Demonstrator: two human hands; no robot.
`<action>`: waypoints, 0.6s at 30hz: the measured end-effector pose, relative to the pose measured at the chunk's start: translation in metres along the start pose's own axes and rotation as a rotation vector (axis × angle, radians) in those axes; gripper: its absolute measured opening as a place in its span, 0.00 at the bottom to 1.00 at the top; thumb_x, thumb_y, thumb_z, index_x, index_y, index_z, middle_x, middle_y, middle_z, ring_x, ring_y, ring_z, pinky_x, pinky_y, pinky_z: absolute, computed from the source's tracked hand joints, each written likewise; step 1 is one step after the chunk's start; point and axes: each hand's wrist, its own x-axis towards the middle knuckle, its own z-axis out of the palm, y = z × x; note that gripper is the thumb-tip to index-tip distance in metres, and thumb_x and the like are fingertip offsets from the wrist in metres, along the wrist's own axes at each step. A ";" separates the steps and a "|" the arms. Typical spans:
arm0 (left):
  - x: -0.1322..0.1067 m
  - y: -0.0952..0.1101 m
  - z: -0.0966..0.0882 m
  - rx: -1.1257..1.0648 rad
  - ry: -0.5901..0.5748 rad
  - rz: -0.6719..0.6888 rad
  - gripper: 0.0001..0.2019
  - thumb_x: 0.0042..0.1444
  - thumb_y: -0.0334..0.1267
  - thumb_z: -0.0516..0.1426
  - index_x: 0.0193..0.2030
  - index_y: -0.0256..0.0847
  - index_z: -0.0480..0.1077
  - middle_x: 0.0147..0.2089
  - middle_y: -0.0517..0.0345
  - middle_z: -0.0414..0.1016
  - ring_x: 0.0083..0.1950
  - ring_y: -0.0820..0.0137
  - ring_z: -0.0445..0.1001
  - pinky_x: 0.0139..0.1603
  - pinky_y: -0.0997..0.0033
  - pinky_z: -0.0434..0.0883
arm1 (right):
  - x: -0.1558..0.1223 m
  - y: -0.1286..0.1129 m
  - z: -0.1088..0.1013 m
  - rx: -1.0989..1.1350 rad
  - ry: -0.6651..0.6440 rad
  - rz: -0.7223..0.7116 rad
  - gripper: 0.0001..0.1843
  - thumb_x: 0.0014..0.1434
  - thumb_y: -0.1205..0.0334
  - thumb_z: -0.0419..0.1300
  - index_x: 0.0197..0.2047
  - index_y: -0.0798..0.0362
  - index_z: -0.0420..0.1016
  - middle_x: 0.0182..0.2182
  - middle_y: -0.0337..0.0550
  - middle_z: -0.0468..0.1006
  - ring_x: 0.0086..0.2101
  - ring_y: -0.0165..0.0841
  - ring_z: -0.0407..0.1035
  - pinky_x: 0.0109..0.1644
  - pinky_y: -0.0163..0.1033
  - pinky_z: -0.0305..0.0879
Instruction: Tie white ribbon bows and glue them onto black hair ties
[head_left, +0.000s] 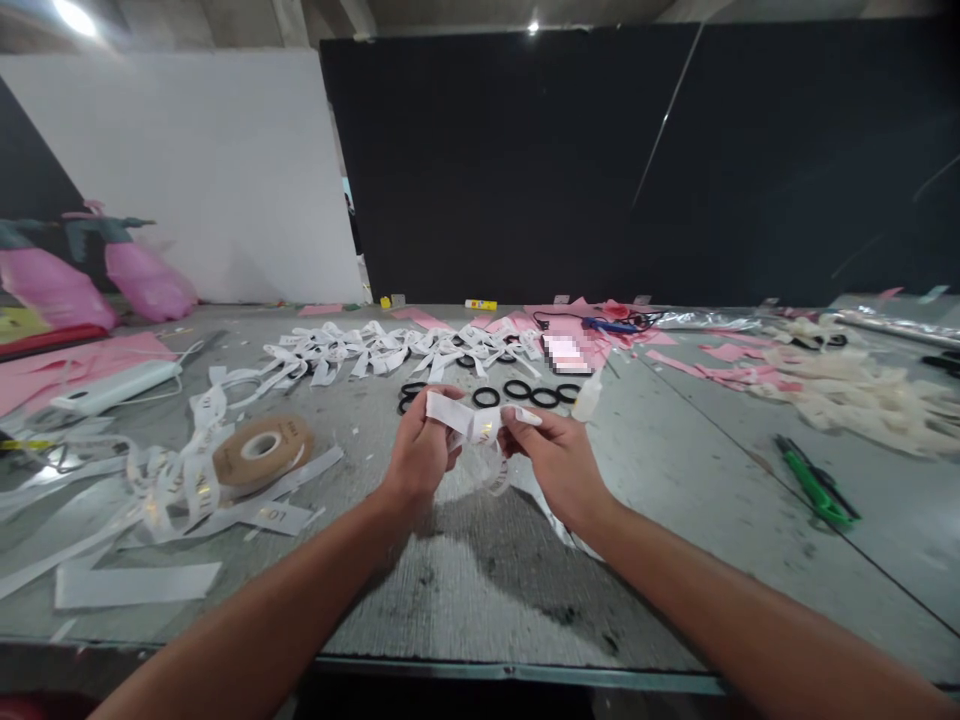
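Observation:
Between my two hands, over the middle of the table, is a white ribbon bow (484, 428) with gold lettering. My left hand (421, 445) pinches its left loop and tail. On the other side, my right hand (553, 450) grips the right end between thumb and fingers. A loop of ribbon hangs below the knot, and another white strip (551, 510) trails under my right hand. Just beyond the hands lie several black hair ties (486, 397). Behind these spreads a pile of finished-looking white bows (360, 350).
At left, a cardboard ribbon spool (262, 450) sits among loose printed ribbon (199, 490). A green cutter (817, 482) and cream fabric (870, 395) lie to the right. Pink sheets (585, 335), a small bottle (587, 398) and a glue stick (481, 304) are farther back.

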 end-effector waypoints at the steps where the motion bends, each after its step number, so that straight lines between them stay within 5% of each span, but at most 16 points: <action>1: 0.001 -0.001 0.000 -0.010 0.029 -0.003 0.08 0.52 0.37 0.53 0.39 0.43 0.66 0.20 0.69 0.55 0.16 0.80 0.52 0.17 0.82 0.49 | 0.000 0.001 0.000 0.008 0.007 0.004 0.17 0.58 0.48 0.62 0.27 0.53 0.77 0.24 0.41 0.73 0.27 0.31 0.65 0.33 0.39 0.64; 5: 0.003 -0.003 -0.002 -0.023 0.028 0.006 0.10 0.49 0.36 0.53 0.41 0.43 0.66 0.21 0.69 0.55 0.18 0.79 0.53 0.18 0.81 0.49 | 0.000 0.004 0.002 0.031 0.023 0.007 0.17 0.57 0.48 0.63 0.28 0.54 0.77 0.24 0.41 0.74 0.27 0.31 0.66 0.34 0.40 0.65; 10: 0.003 0.000 -0.007 -0.216 -0.257 -0.050 0.25 0.38 0.34 0.54 0.48 0.38 0.66 0.24 0.65 0.61 0.21 0.77 0.55 0.22 0.76 0.52 | 0.004 0.004 -0.001 0.051 0.133 0.068 0.19 0.55 0.45 0.63 0.26 0.53 0.75 0.23 0.41 0.73 0.26 0.32 0.66 0.32 0.40 0.65; 15: 0.002 -0.001 -0.008 -0.129 -0.382 -0.076 0.12 0.46 0.44 0.59 0.31 0.38 0.65 0.23 0.64 0.59 0.22 0.78 0.53 0.23 0.75 0.51 | 0.005 0.003 -0.004 0.036 0.141 0.073 0.20 0.54 0.44 0.63 0.25 0.53 0.73 0.22 0.40 0.73 0.24 0.31 0.65 0.29 0.38 0.64; 18: 0.004 -0.005 -0.008 0.040 -0.309 -0.051 0.22 0.49 0.55 0.60 0.21 0.39 0.58 0.18 0.68 0.50 0.20 0.80 0.47 0.22 0.74 0.47 | 0.002 0.002 -0.002 0.022 0.080 0.069 0.19 0.54 0.45 0.64 0.25 0.53 0.75 0.22 0.40 0.73 0.25 0.31 0.66 0.32 0.40 0.67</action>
